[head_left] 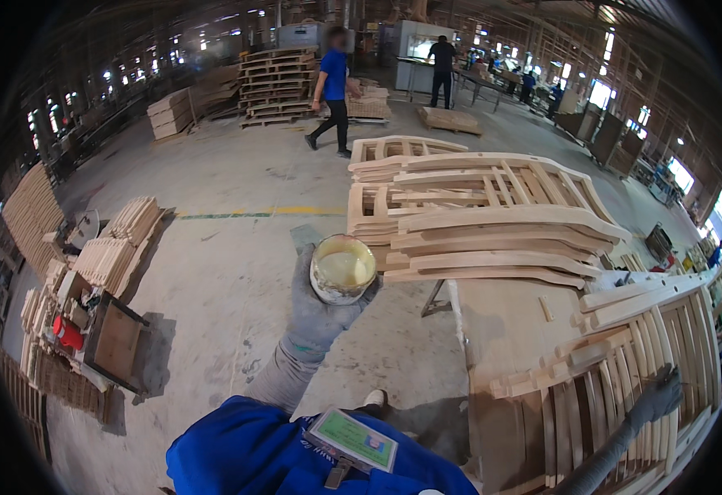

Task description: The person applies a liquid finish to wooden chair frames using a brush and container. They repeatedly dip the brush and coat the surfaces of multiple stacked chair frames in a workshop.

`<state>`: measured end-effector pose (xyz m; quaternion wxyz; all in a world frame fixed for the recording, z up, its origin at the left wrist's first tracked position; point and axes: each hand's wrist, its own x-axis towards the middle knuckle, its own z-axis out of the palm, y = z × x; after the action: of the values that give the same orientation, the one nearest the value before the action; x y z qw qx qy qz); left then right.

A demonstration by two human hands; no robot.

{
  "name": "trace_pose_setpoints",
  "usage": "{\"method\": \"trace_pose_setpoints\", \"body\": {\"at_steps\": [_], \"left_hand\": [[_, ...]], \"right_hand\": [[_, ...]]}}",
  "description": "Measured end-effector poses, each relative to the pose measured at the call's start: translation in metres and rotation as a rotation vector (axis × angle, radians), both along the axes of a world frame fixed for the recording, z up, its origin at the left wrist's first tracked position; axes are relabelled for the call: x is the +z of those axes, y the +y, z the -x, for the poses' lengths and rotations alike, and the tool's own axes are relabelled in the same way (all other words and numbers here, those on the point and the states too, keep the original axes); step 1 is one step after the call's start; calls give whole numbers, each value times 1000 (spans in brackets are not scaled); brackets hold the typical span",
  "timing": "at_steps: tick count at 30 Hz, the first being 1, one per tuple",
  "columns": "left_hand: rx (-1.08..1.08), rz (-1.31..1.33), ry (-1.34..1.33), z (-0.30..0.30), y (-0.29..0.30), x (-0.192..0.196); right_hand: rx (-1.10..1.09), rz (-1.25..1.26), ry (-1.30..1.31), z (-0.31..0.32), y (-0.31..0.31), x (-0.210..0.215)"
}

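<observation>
My left hand (320, 318), in a grey glove, holds up a small round tub (328, 287) from below and the sides. Its rim is smeared, and a pale yellow, creamy substance (342, 270) lies inside. Beside those fingers a flat greyish patch shows; I cannot tell what it is. On the right, my gloved right hand (656, 399) is over the slats of a light wooden slatted frame (617, 388), its fingers curled together. Something thin seems to stick out by the fingertips, too small to name. The frame lies among other slatted frames on a board-topped table.
Curved wooden frames (493, 223) are stacked at the table's far end. A board tabletop (501, 330) holds a small wood piece (547, 308). Left stand stacked wood parts (117, 247), a red container (67, 332) and a dark open box (115, 342). A person in blue (333, 82) walks near pallets (277, 87).
</observation>
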<state>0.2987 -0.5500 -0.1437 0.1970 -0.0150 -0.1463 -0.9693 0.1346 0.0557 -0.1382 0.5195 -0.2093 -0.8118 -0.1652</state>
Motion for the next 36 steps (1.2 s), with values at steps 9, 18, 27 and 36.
{"method": "trace_pose_setpoints", "body": {"at_steps": [9, 18, 27, 36], "left_hand": [[11, -21, -29, 4, -5, -15], [43, -60, -115, 2, 2, -22], [68, -132, -163, -3, 3, -25], [92, -79, -156, 1, -4, -31]], "right_hand": [[39, -50, 47, -2, -10, 3], [64, 5, 71, -1, -14, 2], [101, -31, 113, 1, -14, 0], [133, -7, 144, -3, -19, 3]]}}
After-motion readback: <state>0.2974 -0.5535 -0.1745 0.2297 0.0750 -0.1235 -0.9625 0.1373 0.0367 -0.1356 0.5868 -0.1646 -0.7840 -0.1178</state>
